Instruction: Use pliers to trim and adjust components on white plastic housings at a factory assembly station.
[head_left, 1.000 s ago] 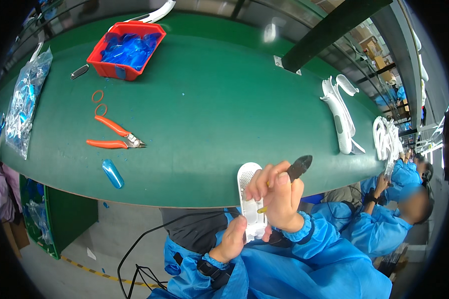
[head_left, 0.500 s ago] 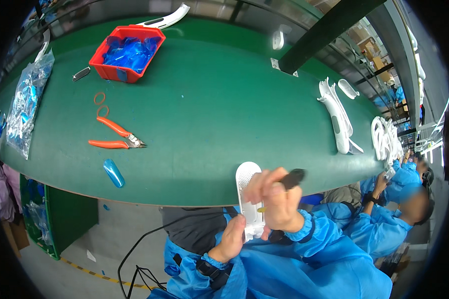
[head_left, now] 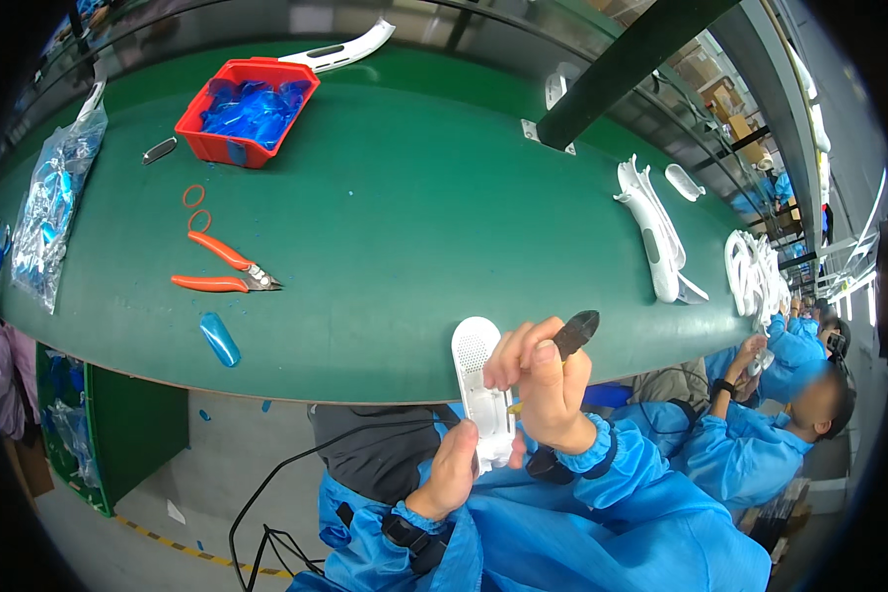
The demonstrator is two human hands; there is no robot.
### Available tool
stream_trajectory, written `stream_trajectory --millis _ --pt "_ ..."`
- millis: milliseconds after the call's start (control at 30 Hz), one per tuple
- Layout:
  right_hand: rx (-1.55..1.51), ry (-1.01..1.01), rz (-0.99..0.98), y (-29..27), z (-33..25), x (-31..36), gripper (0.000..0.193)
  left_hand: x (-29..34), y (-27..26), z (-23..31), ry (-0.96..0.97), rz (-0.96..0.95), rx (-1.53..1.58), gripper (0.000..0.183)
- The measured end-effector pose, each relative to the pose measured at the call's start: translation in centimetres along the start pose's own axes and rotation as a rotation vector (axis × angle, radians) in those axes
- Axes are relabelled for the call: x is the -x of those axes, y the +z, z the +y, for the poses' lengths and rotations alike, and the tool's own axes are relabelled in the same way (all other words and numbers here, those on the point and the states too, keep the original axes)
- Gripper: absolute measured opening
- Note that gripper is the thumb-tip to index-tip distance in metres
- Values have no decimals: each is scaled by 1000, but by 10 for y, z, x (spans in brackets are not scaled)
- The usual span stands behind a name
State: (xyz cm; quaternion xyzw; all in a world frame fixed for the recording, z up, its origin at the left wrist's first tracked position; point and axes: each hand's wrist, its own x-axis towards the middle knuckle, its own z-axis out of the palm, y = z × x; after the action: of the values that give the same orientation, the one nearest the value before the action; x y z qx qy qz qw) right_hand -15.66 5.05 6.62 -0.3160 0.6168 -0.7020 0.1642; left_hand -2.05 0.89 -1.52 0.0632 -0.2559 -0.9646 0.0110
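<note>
Near the table's front edge, my left hand [head_left: 451, 472] is closed around the lower end of a white plastic housing [head_left: 477, 357]. It is long, with a rounded top full of small holes, and its hollow inside faces up. In my right hand [head_left: 546, 383] is a dark-handled tool [head_left: 576, 333], its thick end pointing up and away. A yellowish part of this tool shows below the fingers, close to the housing's right edge. My fingers hide the rest, so I cannot tell its exact kind or whether it touches the housing.
Orange-handled nippers [head_left: 229, 266], orange rings [head_left: 195, 197] and a glossy blue piece [head_left: 219, 339] lie left. Behind stands a red bin [head_left: 189, 126] of blue film pieces, beside a clear bag [head_left: 54, 212]. White shells [head_left: 653, 232], a coiled white cable [head_left: 750, 271] and a co-worker [head_left: 750, 444] are right.
My right hand, blurred before, now shows sharply, and its tool sits slightly higher. The whole scene has shifted a little to the left with my head. Both hands keep their holds.
</note>
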Motion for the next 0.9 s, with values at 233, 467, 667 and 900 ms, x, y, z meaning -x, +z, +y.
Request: stream_trajectory --millis 233,467,667,900 --pt "70 -53 -35 1 3 3 26 0 -1 0 0 2 -21 65" --pt "250 -131 -88 3 0 3 20 -2 -4 -1 19 -57 -66 63" --pt "277 -22 -60 3 -1 -4 21 0 2 -2 9 33 -89 64" --pt "54 49 79 -3 -1 2 25 -2 1 -5 -34 -36 -27 60"
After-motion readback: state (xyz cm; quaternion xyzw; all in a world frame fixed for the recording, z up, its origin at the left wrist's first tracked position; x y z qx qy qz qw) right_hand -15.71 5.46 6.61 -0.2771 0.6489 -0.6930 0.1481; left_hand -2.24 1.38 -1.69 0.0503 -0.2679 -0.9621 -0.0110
